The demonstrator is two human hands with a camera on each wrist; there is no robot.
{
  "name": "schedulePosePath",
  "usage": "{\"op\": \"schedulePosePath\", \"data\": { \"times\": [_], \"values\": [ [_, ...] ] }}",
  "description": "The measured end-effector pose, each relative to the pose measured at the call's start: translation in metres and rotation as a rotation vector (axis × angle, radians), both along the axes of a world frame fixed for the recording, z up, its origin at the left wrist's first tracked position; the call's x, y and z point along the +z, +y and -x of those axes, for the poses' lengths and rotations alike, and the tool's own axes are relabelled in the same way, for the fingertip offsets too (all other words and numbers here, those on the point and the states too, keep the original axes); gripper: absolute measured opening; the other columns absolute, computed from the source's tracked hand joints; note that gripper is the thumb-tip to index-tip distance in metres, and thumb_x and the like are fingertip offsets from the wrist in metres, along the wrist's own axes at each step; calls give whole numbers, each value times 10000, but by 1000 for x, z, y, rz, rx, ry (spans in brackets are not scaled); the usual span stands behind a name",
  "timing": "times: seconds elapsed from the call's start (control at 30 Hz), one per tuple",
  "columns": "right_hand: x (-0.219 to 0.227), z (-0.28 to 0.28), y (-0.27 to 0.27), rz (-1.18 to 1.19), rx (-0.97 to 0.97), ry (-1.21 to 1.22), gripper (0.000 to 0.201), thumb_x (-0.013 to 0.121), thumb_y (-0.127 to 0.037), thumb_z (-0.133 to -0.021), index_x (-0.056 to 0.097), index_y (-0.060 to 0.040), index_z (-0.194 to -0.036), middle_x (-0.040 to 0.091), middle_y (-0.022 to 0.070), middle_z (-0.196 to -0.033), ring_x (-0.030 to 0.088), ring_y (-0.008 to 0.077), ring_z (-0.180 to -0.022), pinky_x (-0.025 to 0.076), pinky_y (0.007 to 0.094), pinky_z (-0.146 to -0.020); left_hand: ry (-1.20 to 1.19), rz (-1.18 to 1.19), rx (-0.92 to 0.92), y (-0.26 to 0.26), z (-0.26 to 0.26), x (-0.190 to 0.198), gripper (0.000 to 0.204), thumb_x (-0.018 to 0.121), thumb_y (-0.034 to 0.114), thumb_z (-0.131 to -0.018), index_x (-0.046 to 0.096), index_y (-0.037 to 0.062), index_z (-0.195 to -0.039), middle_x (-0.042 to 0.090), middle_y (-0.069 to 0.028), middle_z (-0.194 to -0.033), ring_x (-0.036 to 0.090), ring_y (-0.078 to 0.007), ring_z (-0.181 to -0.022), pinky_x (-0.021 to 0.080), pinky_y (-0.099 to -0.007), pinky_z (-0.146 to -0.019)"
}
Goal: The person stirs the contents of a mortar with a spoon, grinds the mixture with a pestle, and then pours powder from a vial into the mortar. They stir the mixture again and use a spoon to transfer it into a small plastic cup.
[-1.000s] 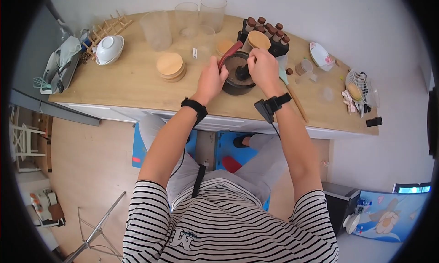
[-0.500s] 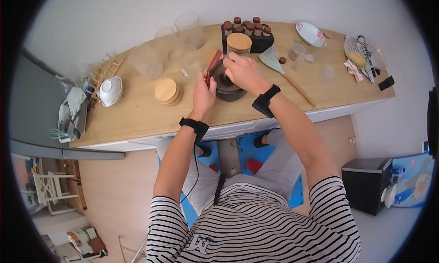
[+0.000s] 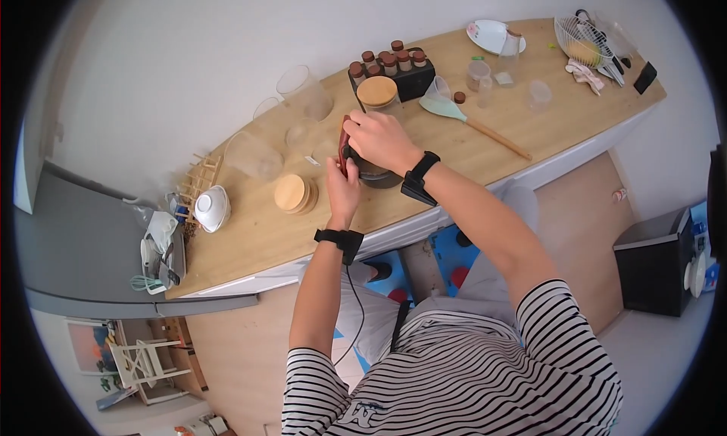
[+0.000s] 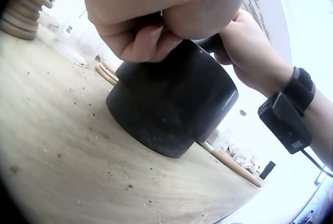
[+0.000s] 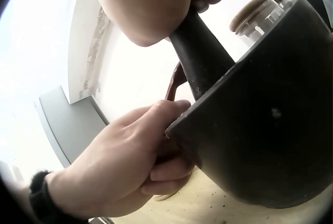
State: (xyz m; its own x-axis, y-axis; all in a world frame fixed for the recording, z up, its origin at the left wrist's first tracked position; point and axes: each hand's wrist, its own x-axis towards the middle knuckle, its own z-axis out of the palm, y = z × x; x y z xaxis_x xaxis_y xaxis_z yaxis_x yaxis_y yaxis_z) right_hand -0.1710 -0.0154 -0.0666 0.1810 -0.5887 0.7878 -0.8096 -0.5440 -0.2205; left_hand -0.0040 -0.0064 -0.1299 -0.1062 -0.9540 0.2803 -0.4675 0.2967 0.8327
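A black mortar (image 3: pixel 381 180) stands on the wooden counter, its mouth mostly covered by my hands in the head view. My right hand (image 3: pixel 379 140) grips the upper end of a black pestle (image 5: pixel 200 52), whose lower end goes down inside the rim. At the mortar's left side, my left hand (image 3: pixel 343 190) has its fingers curled around a long red implement (image 3: pixel 344 133) that points upward. In the right wrist view, the left thumb lies right at the mortar's rim. The implement's far end is hidden.
Behind the mortar are a wooden-lidded jar (image 3: pixel 377 93) and a rack of corked tubes (image 3: pixel 401 80). A mint spatula (image 3: pixel 485 129) lies to the right, stacked wooden lids (image 3: pixel 294 193) to the left. Clear plastic containers (image 3: pixel 254 156) and a white bowl (image 3: pixel 212 209) stand farther left.
The head view has turned, shifting the counter. My right hand has moved with the pestle from over the mortar's middle to its left side, near the red implement. The left hand keeps its hold.
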Motion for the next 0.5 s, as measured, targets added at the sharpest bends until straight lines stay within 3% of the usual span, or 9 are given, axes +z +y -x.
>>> {"op": "schedulePosePath", "data": {
  "times": [0.07,0.17,0.37,0.47,0.5],
  "values": [
    [-2,4,2,-33,-12,16,110,711,-119,-804,663,-47,-871,628,110,-893,697,306,-775,579,437,-645,7,32,8,-5,-1,-10,211,589,211,-1070,507,21,-1026,602,-77,-654,574,-165,-535,440,-339,-502],
    [-6,15,13,-125,-19,43,120,716,-87,-809,659,-27,-896,622,114,-921,689,312,-762,569,437,-649,19,75,-6,-9,-3,-16,215,592,214,-1071,511,21,-1020,600,-61,-654,565,-129,-535,438,-317,-495],
    [4,23,10,-76,-57,-6,108,719,-103,-826,657,-35,-882,625,122,-905,694,321,-772,570,444,-651,20,33,-1,-8,-3,-10,221,592,220,-1070,512,21,-1017,602,-62,-656,570,-131,-537,445,-311,-500],
    [5,22,-4,-35,-113,46,89,700,-126,-816,673,-52,-856,642,105,-895,701,312,-724,582,420,-622,32,-136,-2,6,3,16,223,589,201,-1059,508,0,-1005,606,-124,-724,577,-216,-613,461,-378,-581],
    [3,18,-4,-26,-95,44,85,695,-128,-819,674,-54,-856,645,103,-897,702,311,-727,581,418,-621,19,-75,-7,2,1,10,223,590,208,-1063,509,7,-1010,606,-105,-701,578,-190,-591,457,-358,-555]
  ]
}}
